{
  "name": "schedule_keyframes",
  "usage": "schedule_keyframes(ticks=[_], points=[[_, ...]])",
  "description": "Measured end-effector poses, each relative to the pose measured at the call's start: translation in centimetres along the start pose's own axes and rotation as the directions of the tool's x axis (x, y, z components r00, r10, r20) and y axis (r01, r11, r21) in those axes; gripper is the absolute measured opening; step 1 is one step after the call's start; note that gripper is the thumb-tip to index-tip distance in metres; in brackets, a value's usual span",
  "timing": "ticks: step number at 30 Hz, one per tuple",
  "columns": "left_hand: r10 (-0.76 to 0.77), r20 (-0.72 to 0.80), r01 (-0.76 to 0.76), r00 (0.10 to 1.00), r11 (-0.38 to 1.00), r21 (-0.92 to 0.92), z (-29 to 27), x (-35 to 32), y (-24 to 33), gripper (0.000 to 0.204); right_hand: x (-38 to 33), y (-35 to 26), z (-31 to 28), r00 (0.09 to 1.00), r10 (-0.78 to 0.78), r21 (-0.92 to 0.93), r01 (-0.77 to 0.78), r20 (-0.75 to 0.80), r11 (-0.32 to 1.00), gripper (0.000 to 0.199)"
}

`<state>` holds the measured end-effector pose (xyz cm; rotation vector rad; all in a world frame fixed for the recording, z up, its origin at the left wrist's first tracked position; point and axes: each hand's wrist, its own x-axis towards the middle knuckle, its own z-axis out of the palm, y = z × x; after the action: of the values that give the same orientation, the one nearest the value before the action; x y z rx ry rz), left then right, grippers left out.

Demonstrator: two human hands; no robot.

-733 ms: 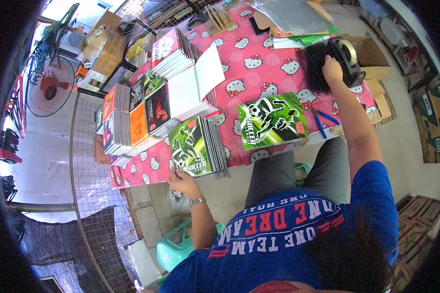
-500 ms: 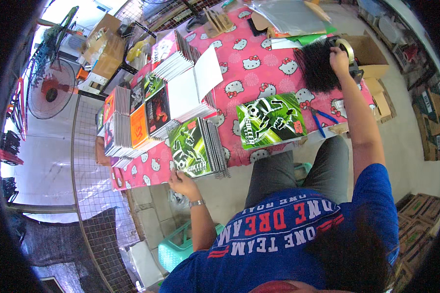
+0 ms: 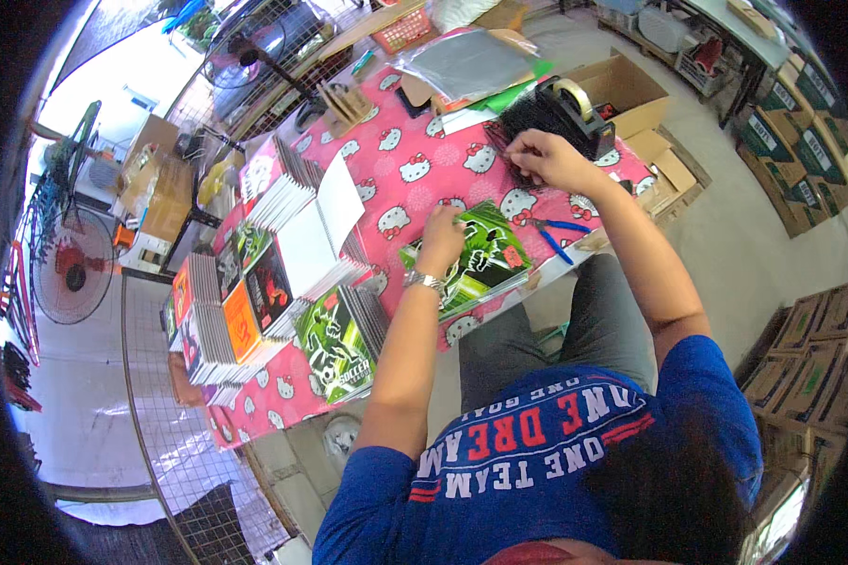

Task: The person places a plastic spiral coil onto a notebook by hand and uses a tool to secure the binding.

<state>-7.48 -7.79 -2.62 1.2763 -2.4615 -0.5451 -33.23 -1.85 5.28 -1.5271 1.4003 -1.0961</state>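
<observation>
Resting flat, left hand (image 3: 440,243) fingers released on green booklet (image 3: 481,259); right hand (image 3: 548,160) pinching black bundle (image 3: 528,122).

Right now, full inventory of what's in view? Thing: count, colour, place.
Green notebook stack: one, green and black, table's near edge under the left hand
Notebook stacks: several, mixed colours, table's left end
Tape dispenser: one, black, right end
Black bundle: one, beside the dispenser
Pliers: one, blue handles, right of the green stack
Tablecloth: one, pink with a cat print
Cardboard boxes: several, brown, floor at right
Fan: one, red, far left
Hands: left on the green stack, right at the black bundle
</observation>
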Motion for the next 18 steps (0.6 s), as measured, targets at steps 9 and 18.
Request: schedule_keyframes(ticks=[9,18], points=[[0.067,-0.192,-0.105,0.979,0.976,-0.193,-7.5,-3.0,5.5,0.021,-6.9,-1.0,2.9,0.973,-0.223,-0.130,0.213,-0.066,0.968,0.024],[0.396,-0.216,-0.386,0.893,0.918,0.087,-9.8,-6.1,7.3,0.019,-7.1,-3.3,4.8,0.875,-0.478,-0.170,0.462,-0.072,0.871,0.027]])
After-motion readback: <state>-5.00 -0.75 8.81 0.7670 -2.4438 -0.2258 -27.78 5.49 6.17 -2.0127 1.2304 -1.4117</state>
